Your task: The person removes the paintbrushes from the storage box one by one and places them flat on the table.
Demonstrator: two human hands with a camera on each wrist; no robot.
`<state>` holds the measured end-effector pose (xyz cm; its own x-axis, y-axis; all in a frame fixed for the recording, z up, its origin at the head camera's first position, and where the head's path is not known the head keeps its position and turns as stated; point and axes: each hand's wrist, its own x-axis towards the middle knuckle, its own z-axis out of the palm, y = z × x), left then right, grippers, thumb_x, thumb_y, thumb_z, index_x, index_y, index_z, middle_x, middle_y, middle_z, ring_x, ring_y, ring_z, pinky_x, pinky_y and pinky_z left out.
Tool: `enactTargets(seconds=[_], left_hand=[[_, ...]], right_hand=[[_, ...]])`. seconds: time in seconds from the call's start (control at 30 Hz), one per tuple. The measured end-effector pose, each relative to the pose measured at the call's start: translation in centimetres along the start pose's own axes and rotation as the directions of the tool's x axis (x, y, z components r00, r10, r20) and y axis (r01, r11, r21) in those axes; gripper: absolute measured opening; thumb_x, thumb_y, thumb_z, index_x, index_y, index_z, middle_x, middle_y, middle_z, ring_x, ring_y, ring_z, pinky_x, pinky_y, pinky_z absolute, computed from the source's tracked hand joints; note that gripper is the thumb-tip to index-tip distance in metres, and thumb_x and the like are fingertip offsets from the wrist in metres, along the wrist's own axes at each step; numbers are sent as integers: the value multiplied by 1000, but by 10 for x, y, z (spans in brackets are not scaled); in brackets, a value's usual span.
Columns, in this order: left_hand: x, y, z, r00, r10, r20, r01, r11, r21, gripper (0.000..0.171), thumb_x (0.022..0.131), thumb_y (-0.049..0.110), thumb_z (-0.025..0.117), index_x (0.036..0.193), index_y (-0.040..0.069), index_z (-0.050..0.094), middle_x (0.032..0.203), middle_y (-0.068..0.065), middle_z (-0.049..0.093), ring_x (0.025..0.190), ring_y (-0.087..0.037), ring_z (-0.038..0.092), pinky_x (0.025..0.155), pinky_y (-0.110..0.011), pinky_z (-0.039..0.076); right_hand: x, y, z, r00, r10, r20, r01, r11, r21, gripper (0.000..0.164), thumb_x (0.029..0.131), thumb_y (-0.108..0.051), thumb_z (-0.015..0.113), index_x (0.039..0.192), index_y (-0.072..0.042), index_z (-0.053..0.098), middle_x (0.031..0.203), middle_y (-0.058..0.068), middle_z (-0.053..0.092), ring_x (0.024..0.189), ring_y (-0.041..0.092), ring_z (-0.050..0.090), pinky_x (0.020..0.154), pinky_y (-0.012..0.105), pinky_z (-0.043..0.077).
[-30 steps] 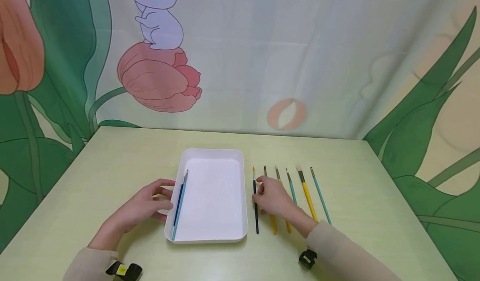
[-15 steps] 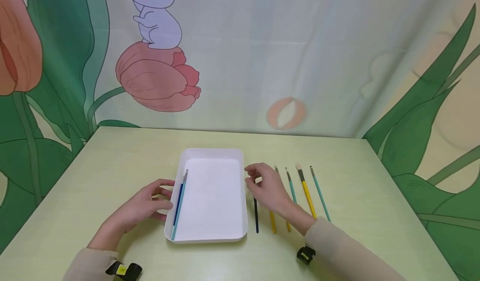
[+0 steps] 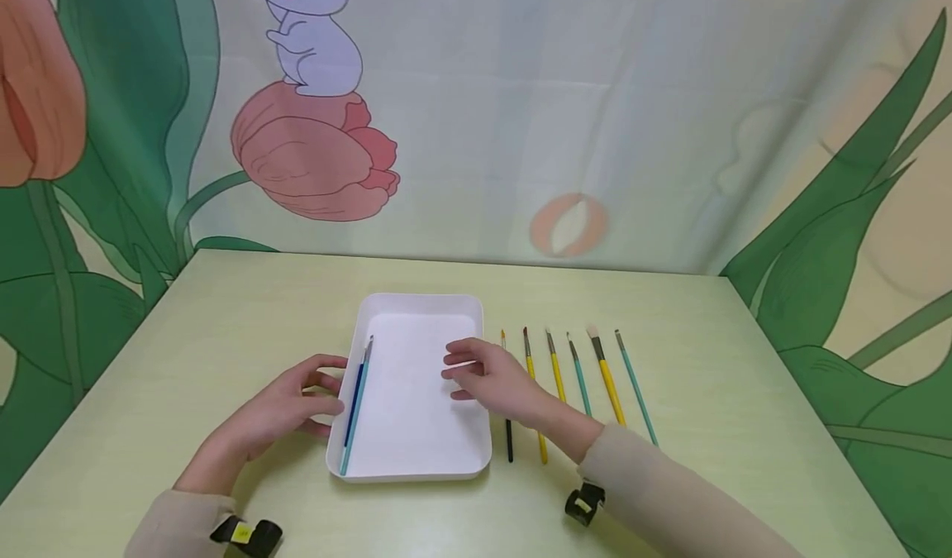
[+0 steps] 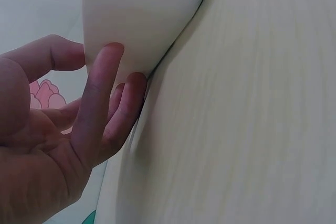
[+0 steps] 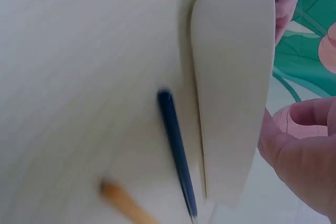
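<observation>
A white tray (image 3: 420, 480) sits on the table with two paintbrushes inside along its left wall, one dark blue (image 3: 352, 409) and one light blue (image 3: 354, 426). My left hand (image 3: 286, 405) touches the tray's left side; the left wrist view has its fingertips against the outer wall (image 4: 142, 19). My right hand (image 3: 498, 380) hovers over the tray's right part, fingers loosely bent, nothing visible between them. Under its wrist lies a paintbrush with a dark handle (image 3: 509, 442), close along the tray's right wall. Beside that is a thin yellow paintbrush (image 3: 544, 449).
Further right, more brushes lie in a row: another yellow one (image 3: 556, 372), a short teal one (image 3: 579, 380), a wide yellow one (image 3: 610, 388) and a long teal one (image 3: 637, 388). A printed curtain (image 3: 476, 128) hangs behind the table (image 3: 706, 360).
My right hand has moved left from the dark and yellow brushes to over the tray, its fingers loosening. Those brushes stay in their row. My left hand has kept its place.
</observation>
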<state>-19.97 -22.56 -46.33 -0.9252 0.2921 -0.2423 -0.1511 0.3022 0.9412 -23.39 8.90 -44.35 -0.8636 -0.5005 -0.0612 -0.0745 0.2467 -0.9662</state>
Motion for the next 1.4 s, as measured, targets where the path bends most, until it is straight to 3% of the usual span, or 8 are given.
enactTargets(seconds=[0.23,0.5,0.8,1.1,1.4], left_hand=[[0,0,-2,1000,-5,5,5,1000,-4,65,96,7,67,152,3,35,131,-25,50,105,-33,61,80,-44,62],[0,2,-1,1000,-8,15,8,1000,-5,65,96,8,67,152,3,35,131,-25,50,106,-33,61,81,-45,62],[2,1,-5,999,-28,43,28,999,-14,65,97,8,67,153,3,34,135,-25,49,107,-33,61,83,-45,62],[1,0,-8,996,-33,85,37,998,-47,70,97,12,68,156,4,30,138,-26,48,110,-33,61,87,-45,61],[1,-3,-10,994,-26,104,34,997,-73,72,98,13,69,157,5,29,140,-26,47,113,-34,61,88,-45,60]], right_hand=[[8,-2,20,989,136,62,-142,984,106,47,102,-3,60,144,11,45,139,25,55,120,35,63,85,36,61],[20,3,26,973,222,70,-231,955,184,55,99,-4,65,147,9,43,138,23,58,119,31,64,85,37,61],[27,0,33,959,242,144,-267,945,187,59,96,-6,71,146,8,45,135,19,60,115,28,66,87,37,60],[31,-9,53,956,261,135,-285,934,215,51,97,-5,69,142,8,50,135,18,61,120,28,63,88,41,60],[31,-19,76,953,272,135,-298,923,242,61,97,-6,68,149,9,41,149,21,50,132,27,54,104,41,51]])
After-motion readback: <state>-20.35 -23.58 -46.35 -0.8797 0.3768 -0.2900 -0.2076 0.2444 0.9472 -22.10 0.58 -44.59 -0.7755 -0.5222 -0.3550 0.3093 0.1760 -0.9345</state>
